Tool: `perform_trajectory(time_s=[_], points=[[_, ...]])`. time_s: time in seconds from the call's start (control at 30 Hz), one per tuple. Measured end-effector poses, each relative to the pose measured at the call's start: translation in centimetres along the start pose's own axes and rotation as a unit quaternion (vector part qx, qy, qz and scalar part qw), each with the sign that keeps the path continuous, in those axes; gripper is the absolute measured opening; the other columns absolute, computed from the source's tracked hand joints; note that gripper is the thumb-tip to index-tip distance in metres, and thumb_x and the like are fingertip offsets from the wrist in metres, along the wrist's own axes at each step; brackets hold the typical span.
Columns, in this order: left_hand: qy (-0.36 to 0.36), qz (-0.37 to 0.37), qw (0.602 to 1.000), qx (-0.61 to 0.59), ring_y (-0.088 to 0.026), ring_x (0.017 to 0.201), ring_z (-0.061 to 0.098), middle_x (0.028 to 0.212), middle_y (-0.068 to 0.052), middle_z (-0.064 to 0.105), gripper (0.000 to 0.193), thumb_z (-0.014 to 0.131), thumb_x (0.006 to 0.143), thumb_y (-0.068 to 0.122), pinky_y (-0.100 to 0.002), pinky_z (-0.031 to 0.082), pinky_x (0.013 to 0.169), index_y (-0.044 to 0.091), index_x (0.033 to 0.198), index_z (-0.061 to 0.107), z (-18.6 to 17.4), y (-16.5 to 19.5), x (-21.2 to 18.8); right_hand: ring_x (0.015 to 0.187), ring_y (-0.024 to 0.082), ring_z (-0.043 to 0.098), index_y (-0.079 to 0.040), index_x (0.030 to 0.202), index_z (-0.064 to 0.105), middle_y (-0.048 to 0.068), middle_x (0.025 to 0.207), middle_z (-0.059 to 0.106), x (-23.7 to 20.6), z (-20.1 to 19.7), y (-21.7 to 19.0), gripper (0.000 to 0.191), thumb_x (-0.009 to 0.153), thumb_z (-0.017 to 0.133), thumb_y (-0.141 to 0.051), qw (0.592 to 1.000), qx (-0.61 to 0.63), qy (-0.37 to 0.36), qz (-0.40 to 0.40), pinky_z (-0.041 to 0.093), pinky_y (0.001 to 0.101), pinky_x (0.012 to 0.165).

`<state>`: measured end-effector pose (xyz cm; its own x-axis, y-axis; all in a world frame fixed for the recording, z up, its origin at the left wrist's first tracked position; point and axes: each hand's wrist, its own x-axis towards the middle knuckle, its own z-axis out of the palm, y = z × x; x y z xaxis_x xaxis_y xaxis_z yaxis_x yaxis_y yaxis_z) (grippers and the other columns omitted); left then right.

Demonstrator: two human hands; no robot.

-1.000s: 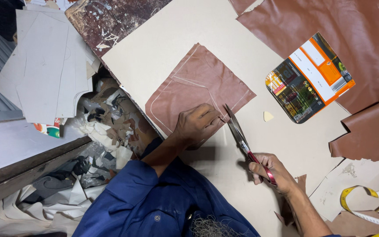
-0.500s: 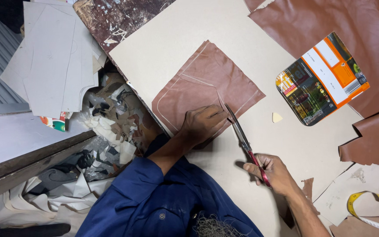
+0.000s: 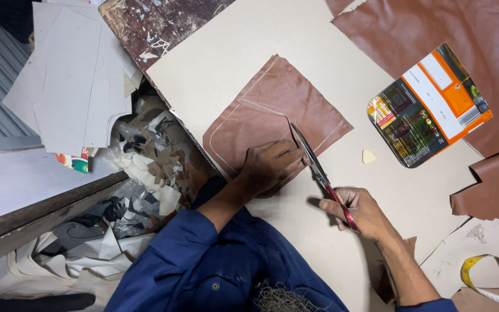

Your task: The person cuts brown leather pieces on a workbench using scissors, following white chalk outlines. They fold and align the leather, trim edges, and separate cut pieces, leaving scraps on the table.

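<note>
Two hands: both at work on one leather piece [image 3: 272, 110] lying flat on the table [image 3: 226, 52]
Left hand [image 3: 270, 164]: fingers together, palm down, pressing the near corner of the leather piece onto the table
Right hand [image 3: 356, 211]: closed around the red handles of the scissors [image 3: 319, 173]
Scissors: blades lie across the lower right edge of the leather piece, tips just beside the left hand's fingers
Leather piece: brown, roughly square, turned like a diamond, with a pale outline with rounded corners marked on it
Box [image 3: 428, 107]: orange and dark, flat on the table, well to the right of the leather piece
Small chip [image 3: 368, 156]: pale, on the table between the scissors and the box
Larger leather sheets [image 3: 463, 34]: brown, at the far right
Tape measure [image 3: 483, 271]: yellow, near the lower right corner
Scraps [image 3: 145, 167]: heaped below the table's left edge
</note>
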<state>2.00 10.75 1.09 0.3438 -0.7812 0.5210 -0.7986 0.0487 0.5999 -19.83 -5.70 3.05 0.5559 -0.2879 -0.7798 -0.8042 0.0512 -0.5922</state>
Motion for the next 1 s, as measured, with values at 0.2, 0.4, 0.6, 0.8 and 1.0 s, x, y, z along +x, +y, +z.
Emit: perform_trajectory(time_s=[0.2, 0.4, 0.6, 0.8, 1.0], points=[[-0.034, -0.045, 0.998, -0.029, -0.019, 0.073, 0.065, 0.084, -0.004, 0.060, 0.015, 0.078, 0.089, 0.016, -0.033, 0.055, 0.063, 0.006, 0.098, 0.069, -1.2, 0.7, 0.2, 0.035, 0.012, 0.051, -0.005, 0.062, 0.065, 0.003, 0.044, 0.053, 0.2, 0.2, -0.5, 0.045, 0.076, 0.083, -0.043, 1.000, -0.005, 0.012, 0.005, 0.036, 0.0274, 0.035], [-0.040, -0.041, 0.998, -0.031, -0.017, 0.073, 0.064, 0.082, -0.002, 0.058, 0.017, 0.080, 0.090, 0.016, -0.032, 0.053, 0.062, 0.009, 0.092, 0.065, -1.4, 0.7, 0.8, 0.035, 0.012, 0.051, -0.005, 0.063, 0.067, 0.003, 0.044, 0.054, 0.4, 0.4, -1.3, 0.046, 0.075, 0.081, -0.047, 1.000, -0.008, 0.018, 0.009, 0.037, 0.0273, 0.035], [-0.046, -0.053, 0.997, -0.035, -0.018, 0.073, 0.063, 0.083, -0.003, 0.058, 0.017, 0.081, 0.088, 0.015, -0.033, 0.053, 0.063, 0.008, 0.096, 0.067, -1.7, 0.7, 0.7, 0.037, 0.012, 0.052, -0.004, 0.065, 0.069, 0.003, 0.046, 0.055, 0.2, 0.6, -2.0, 0.045, 0.075, 0.082, -0.046, 0.999, -0.031, 0.022, 0.021, 0.037, 0.0271, 0.037], [-0.029, -0.042, 0.998, -0.048, -0.018, 0.076, 0.065, 0.087, -0.002, 0.061, 0.022, 0.078, 0.087, 0.015, -0.032, 0.055, 0.065, 0.006, 0.105, 0.070, -1.2, 0.5, 0.4, 0.039, 0.011, 0.054, -0.004, 0.067, 0.069, 0.003, 0.050, 0.061, 0.7, 0.7, -2.2, 0.042, 0.074, 0.083, -0.042, 1.000, -0.014, 0.018, 0.016, 0.041, 0.0279, 0.037], [-0.027, -0.084, 0.989, -0.117, -0.021, 0.074, 0.066, 0.087, -0.004, 0.062, 0.005, 0.073, 0.085, 0.009, -0.034, 0.055, 0.065, 0.008, 0.085, 0.068, -0.9, -0.7, -0.5, 0.039, 0.013, 0.053, -0.002, 0.064, 0.067, 0.005, 0.049, 0.062, 0.0, 1.3, -2.7, 0.044, 0.077, 0.083, -0.041, 0.998, -0.037, 0.030, 0.029, 0.039, 0.0284, 0.038]])
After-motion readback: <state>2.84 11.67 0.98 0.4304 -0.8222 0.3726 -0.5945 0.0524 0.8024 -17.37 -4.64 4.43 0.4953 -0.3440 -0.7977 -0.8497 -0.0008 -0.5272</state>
